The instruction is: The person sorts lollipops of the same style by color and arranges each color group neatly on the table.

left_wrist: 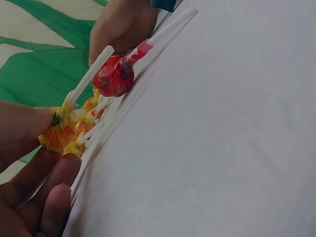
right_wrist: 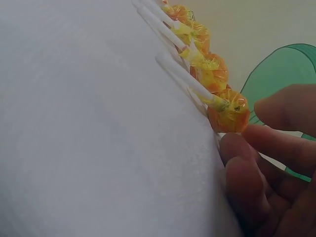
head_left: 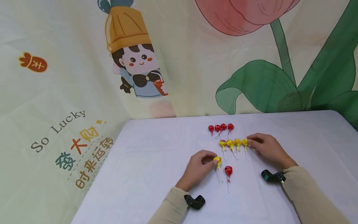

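My left hand [head_left: 199, 166] pinches a yellow lollipop [head_left: 217, 161] by its wrapped head, thumb on one side and fingers on the other; its white stick points toward me. A red lollipop [head_left: 228, 170] lies just right of it on the white table. My right hand [head_left: 267, 147] is at the right end of a row of yellow lollipops. Its fingertips are at the head of the last yellow lollipop [right_wrist: 230, 112]. In the right wrist view the thumb [right_wrist: 279, 111] stands slightly apart from that head, and the fingers are loosely bent.
Behind the yellow row lies a group of red lollipops [head_left: 223, 127], two with crossing sticks. The white tabletop [head_left: 145, 161] reaches back to a printed cloth backdrop [head_left: 190, 62]. A black wrist device [head_left: 195, 202] sits on the left cuff, another [head_left: 272, 176] on the right.
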The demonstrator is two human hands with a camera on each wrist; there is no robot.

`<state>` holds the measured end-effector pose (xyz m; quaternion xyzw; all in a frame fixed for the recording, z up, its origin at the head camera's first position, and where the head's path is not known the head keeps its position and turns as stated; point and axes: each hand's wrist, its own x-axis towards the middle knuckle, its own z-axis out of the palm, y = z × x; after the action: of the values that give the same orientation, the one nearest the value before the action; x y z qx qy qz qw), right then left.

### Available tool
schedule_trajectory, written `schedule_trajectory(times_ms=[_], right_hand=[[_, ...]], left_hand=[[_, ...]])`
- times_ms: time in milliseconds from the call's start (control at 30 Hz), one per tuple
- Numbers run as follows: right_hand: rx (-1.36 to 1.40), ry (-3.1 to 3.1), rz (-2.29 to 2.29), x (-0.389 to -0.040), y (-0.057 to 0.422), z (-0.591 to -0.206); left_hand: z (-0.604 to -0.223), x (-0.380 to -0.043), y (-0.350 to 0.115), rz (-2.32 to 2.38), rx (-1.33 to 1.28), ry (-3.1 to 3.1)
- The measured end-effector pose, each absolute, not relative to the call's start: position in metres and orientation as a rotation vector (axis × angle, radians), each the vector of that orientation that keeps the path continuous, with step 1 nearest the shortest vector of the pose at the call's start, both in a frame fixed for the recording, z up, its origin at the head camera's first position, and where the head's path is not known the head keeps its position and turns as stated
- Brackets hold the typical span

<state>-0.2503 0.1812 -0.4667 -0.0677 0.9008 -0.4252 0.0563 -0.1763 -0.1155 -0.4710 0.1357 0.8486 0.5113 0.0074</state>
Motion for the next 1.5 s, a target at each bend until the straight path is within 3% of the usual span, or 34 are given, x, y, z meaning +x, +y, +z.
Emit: schedule_trajectory(times_ms=[833,1500], right_hand=[[-0.057,2.658,-1.53,-0.216,0.185,-0.466],[-0.146,2.666,-1.493,-0.2,0.175,-0.462]], left_hand=[[-0.463,-0.218,-0.12,1.523,0.307,2.678],[-0.461,-0.237,-0.118,1.471,0.278,2.711]])
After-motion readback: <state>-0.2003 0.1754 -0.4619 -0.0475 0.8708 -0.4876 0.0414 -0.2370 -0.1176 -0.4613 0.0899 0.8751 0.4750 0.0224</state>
